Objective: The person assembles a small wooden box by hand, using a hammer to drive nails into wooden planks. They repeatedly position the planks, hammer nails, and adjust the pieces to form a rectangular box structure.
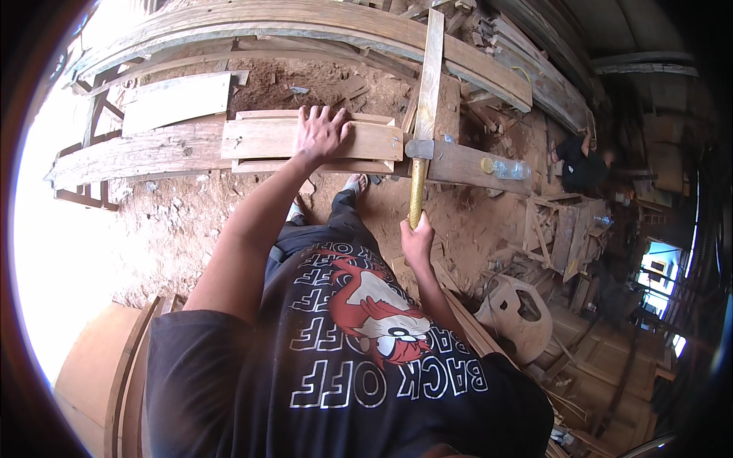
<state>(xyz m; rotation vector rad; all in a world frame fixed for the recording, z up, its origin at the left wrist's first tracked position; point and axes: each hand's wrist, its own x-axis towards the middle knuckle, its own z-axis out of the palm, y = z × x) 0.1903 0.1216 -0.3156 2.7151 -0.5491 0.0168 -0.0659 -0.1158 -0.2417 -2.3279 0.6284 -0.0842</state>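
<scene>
My left hand [322, 133] lies flat with fingers spread on a pale wooden box-like frame [261, 138]. This frame has a broad top board and thinner strips along both long sides. It rests crosswise on a long, weathered plank bench [145, 156]. In my right hand [418, 238] is a hammer [417, 187], its yellow handle gripped near the end. The dark metal hammer head is beside the frame's right end; I cannot tell whether they touch. Beyond the head, a narrow wooden board [433, 72] stretches away from me.
A plastic bottle [510, 169] lies on the bench at right. A white board [177, 101] sits behind the bench at left. Long stacked beams [305, 17] run across the back. Another person [582, 162] is at far right, near a wooden stand [561, 233]. Scraps litter the dirt floor.
</scene>
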